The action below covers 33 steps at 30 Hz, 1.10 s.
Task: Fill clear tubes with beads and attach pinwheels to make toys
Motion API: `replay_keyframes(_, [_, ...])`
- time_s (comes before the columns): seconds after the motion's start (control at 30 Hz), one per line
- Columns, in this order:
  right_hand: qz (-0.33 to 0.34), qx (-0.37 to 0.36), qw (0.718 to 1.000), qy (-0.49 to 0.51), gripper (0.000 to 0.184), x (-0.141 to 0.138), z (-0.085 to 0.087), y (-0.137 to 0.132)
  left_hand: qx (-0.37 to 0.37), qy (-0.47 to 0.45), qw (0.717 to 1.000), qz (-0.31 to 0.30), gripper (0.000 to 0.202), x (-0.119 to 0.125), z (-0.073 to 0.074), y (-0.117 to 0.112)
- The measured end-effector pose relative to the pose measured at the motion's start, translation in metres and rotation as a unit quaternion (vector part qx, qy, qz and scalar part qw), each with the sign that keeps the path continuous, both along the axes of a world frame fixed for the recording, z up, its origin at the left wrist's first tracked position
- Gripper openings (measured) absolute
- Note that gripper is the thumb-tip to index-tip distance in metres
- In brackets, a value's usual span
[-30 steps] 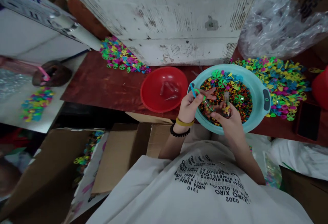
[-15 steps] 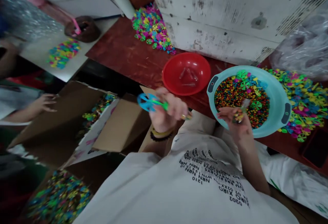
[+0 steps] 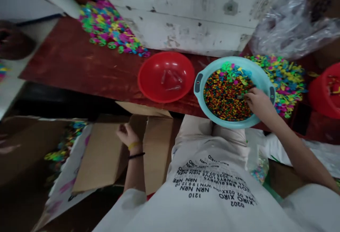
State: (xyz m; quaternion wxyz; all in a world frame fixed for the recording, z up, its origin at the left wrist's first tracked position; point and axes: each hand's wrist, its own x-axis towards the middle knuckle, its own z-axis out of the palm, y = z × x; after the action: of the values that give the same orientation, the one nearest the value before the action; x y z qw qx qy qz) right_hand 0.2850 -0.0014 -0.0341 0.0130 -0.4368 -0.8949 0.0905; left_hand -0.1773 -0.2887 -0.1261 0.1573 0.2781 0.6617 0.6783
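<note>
1. Right hand (image 3: 256, 101), in the teal basin (image 3: 231, 124), pinches what may be a clear tube (image 3: 240, 97) among the beads (image 3: 223, 96); a jolt could scatter them.
2. Left hand (image 3: 124, 134) curls over the cardboard box (image 3: 103, 154), its hold impossible to tell; the unsteadied basin could tip.

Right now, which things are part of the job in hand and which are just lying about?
In hand: right hand in the teal basin of coloured beads; left hand over the cardboard box.
Lying about: red bowl, far-left pile of plastic wheels, clear plastic bag, red tub.
</note>
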Motion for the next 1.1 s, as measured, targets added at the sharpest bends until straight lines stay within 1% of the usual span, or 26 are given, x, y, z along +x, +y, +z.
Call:
replay_keyframes(0.07, [0.037,-0.001,0.992,-0.124,0.038,-0.018,0.005,0.006,0.036,0.025,0.997,0.062,0.046,0.000,-0.012,0.023])
replay_keyframes(0.1, [0.058,-0.018,0.986,-0.155,0.039,-0.030,0.006,0.007,0.053,0.037,0.994,0.083,0.039,0.004,-0.014,0.036])
replay_keyframes(0.13, [0.078,-0.045,0.982,-0.164,0.039,-0.043,0.006,0.006,0.071,0.049,0.992,0.091,0.033,0.010,-0.013,0.048])
replay_keyframes(0.17, [0.094,-0.078,0.980,-0.158,0.037,-0.057,0.005,0.004,0.093,0.060,0.990,0.085,0.028,0.018,-0.008,0.061])
replay_keyframes(0.2, [0.102,-0.110,0.978,-0.144,0.035,-0.070,0.003,0.002,0.113,0.066,0.990,0.062,0.026,0.030,-0.001,0.074])
replay_keyframes(0.27, [0.096,-0.158,0.976,-0.116,0.034,-0.095,-0.005,-0.001,0.153,0.060,0.986,0.013,0.026,0.058,0.019,0.096])
replay_keyframes(0.3, [0.086,-0.170,0.976,-0.103,0.033,-0.106,-0.009,-0.001,0.171,0.048,0.984,0.008,0.027,0.074,0.030,0.106])
replay_keyframes(0.37, [0.057,-0.182,0.978,-0.081,0.027,-0.121,-0.015,0.002,0.206,0.013,0.978,0.030,0.030,0.105,0.048,0.121])
replay_keyframes(0.4, [0.043,-0.190,0.978,-0.070,0.024,-0.125,-0.017,0.004,0.216,-0.004,0.976,0.038,0.032,0.118,0.055,0.126])
replay_keyframes(0.47, [0.015,-0.205,0.977,-0.048,0.021,-0.124,-0.016,0.010,0.218,-0.025,0.975,0.029,0.036,0.137,0.064,0.132])
replay_keyframes(0.53, [-0.003,-0.210,0.977,-0.020,0.022,-0.111,-0.011,0.015,0.208,-0.033,0.977,-0.011,0.038,0.144,0.070,0.132])
replay_keyframes(0.6, [0.001,-0.196,0.981,-0.002,0.016,-0.093,-0.007,0.018,0.219,-0.034,0.973,-0.062,0.036,0.142,0.076,0.130])
replay_keyframes(0.63, [0.005,-0.187,0.982,-0.003,0.011,-0.084,-0.006,0.018,0.224,-0.035,0.970,-0.090,0.035,0.139,0.080,0.130])
replay_keyframes(0.67, [0.006,-0.180,0.984,-0.009,0.010,-0.078,-0.007,0.018,0.224,-0.034,0.966,-0.120,0.035,0.136,0.084,0.133])
replay_keyframes(0.7, [0.003,-0.177,0.984,-0.018,0.014,-0.075,-0.009,0.017,0.210,-0.026,0.964,-0.163,0.035,0.133,0.090,0.139])
replay_keyframes(0.73, [-0.007,-0.180,0.983,-0.023,0.018,-0.076,-0.013,0.016,0.177,-0.008,0.959,-0.220,0.036,0.132,0.096,0.149])
replay_keyframes(0.77, [-0.020,-0.186,0.982,-0.020,0.020,-0.081,-0.017,0.016,0.126,0.022,0.950,-0.286,0.036,0.133,0.102,0.164])
replay_keyframes(0.8, [-0.032,-0.192,0.981,-0.011,0.021,-0.089,-0.022,0.017,0.068,0.064,0.931,-0.352,0.034,0.137,0.108,0.183])
replay_keyframes(0.83, [-0.044,-0.196,0.980,0.002,0.021,-0.100,-0.026,0.019,0.004,0.115,0.903,-0.415,0.030,0.144,0.112,0.206])
replay_keyframes(0.87, [-0.056,-0.200,0.978,0.018,0.020,-0.111,-0.029,0.023,-0.041,0.174,0.881,-0.439,0.024,0.153,0.116,0.231])
replay_keyframes(0.93, [-0.085,-0.215,0.972,0.049,0.016,-0.130,-0.031,0.031,-0.123,0.277,0.852,-0.426,0.011,0.175,0.119,0.282])
replay_keyframes(1.0, [-0.117,-0.237,0.961,0.081,0.010,-0.135,-0.029,0.036,-0.235,0.345,0.805,-0.421,0.002,0.194,0.117,0.321])
replay_keyframes(1.07, [-0.144,-0.260,0.949,0.109,0.006,-0.126,-0.025,0.035,-0.302,0.375,0.770,-0.419,0.006,0.204,0.115,0.344])
replay_keyframes(1.1, [-0.155,-0.273,0.940,0.132,0.007,-0.118,-0.023,0.031,-0.318,0.382,0.761,-0.418,0.008,0.205,0.114,0.349])
